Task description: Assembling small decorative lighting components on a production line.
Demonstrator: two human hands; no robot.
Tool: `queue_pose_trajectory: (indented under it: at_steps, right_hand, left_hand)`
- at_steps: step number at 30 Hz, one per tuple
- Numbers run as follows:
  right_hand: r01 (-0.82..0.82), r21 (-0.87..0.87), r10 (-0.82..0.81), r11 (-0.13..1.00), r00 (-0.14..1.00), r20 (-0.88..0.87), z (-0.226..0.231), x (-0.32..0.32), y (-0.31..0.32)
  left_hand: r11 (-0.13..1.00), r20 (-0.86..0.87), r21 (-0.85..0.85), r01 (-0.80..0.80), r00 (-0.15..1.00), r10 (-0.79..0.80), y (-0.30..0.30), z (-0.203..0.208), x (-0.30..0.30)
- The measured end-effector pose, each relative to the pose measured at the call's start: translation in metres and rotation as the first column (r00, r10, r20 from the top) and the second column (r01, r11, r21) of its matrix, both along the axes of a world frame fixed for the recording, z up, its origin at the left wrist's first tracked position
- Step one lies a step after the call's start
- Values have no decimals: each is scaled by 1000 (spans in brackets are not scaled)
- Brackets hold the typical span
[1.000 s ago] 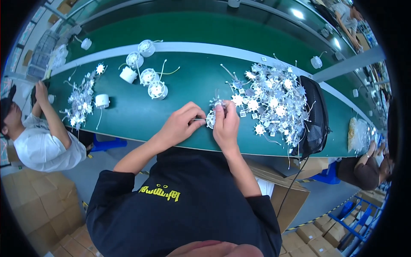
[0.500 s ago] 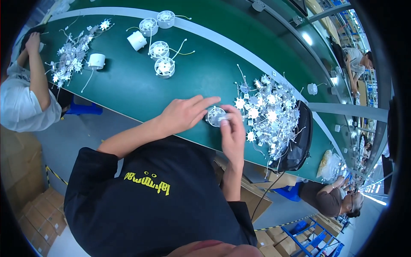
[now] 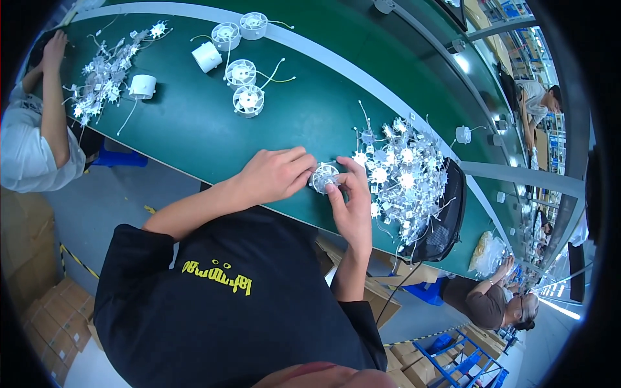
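Note:
A round white fan housing stands on the green workbench between my hands, its open spoked end facing up. My left hand has its fingers curled in, the fingertips against the housing's left side. On the other side my right hand grips the housing, thumb over the near rim and fingers at the far right. Something small and translucent sits in the opening by my right thumb; its shape is partly hidden. Just right of that hand lies a big pile of clear and white star-shaped parts with wires.
A black mesh bag lies beside the pile. Several white fan housings with wires stand farther back. At the left, a co-worker's arm is near a smaller pile of wired parts. A clear plastic bag lies at the right.
My left hand's outstretched fingers have curled in against the housing. The right hand has brought a small translucent part down into the housing's opening and steadied there.

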State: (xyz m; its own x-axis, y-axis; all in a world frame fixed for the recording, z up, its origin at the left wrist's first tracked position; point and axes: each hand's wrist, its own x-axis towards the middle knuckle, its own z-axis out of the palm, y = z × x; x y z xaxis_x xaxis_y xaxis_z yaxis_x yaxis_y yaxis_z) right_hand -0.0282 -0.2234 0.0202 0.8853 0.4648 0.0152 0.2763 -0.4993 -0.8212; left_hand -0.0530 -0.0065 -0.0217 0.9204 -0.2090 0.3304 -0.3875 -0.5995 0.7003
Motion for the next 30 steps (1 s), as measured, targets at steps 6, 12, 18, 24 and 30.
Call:
queue_pose_trajectory:
  at_steps: [6,12,18,24,30]
  right_hand:
    - [64,146,-28,987,971,-239,2,8,-5]
    - [33,-5,-34,999,982,-188,14,9,6]
    - [144,93,-136,985,986,-94,1,-4,12]
    - [61,210,-58,976,998,-17,-13,-2,8]
    - [107,184,-108,977,994,-7,-13,-3,13]
  left_hand:
    - [996,94,76,-44,995,37,-7,4,4]
    - [992,226,90,-84,972,62,-4,-2,3]
    - [990,249,109,-88,967,59,-2,6,0]
    - [994,216,49,98,971,-107,-2,8,-1]
    - [989,109,86,121,986,-130,-1,9,3]
